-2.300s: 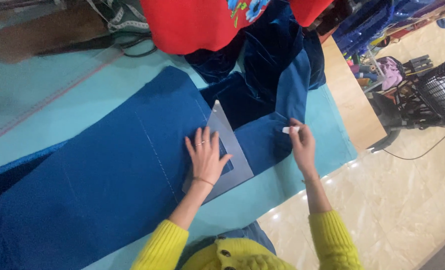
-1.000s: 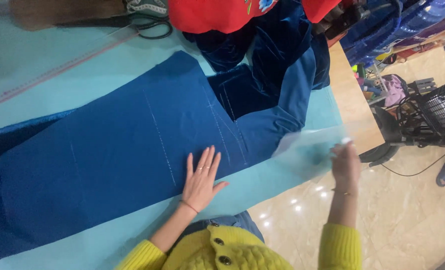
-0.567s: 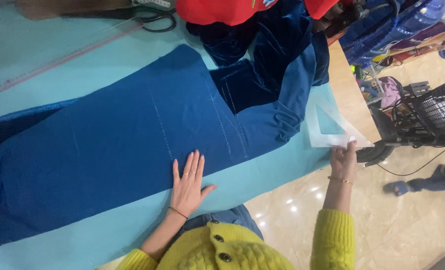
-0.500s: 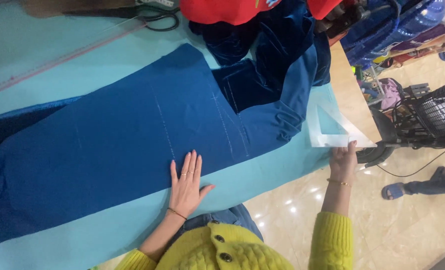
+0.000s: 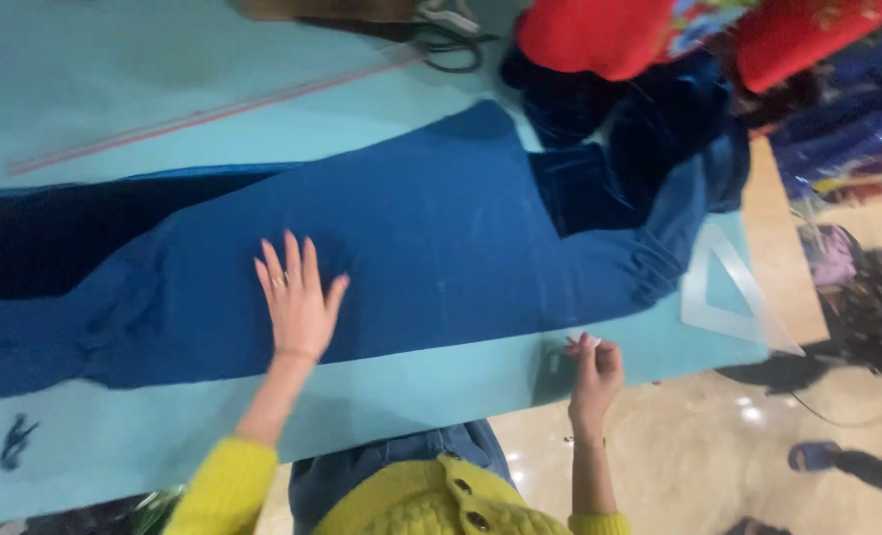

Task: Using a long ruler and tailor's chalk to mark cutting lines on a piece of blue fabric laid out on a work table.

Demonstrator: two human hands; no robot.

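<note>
A long piece of dark blue velvet fabric (image 5: 441,248) lies spread across the turquoise table (image 5: 411,386). My left hand (image 5: 297,297) rests flat on it with fingers spread, left of the middle. My right hand (image 5: 591,372) is at the table's front edge, just below the fabric's lower hem, with its fingers curled in. Something pale shows at its fingertips, too small to make out. A clear triangle ruler (image 5: 728,292) lies on the table to the right of the fabric, apart from both hands.
A long thin straight ruler (image 5: 213,109) and dark scissors (image 5: 446,45) lie at the far side. A person in red (image 5: 609,35) stands across the table by bunched fabric. A wire basket (image 5: 872,297) and a shoe (image 5: 817,456) are on the floor at the right.
My right hand carried the triangle ruler off the fabric, set it down at the right and came back to the front edge. My left hand slid left along the fabric.
</note>
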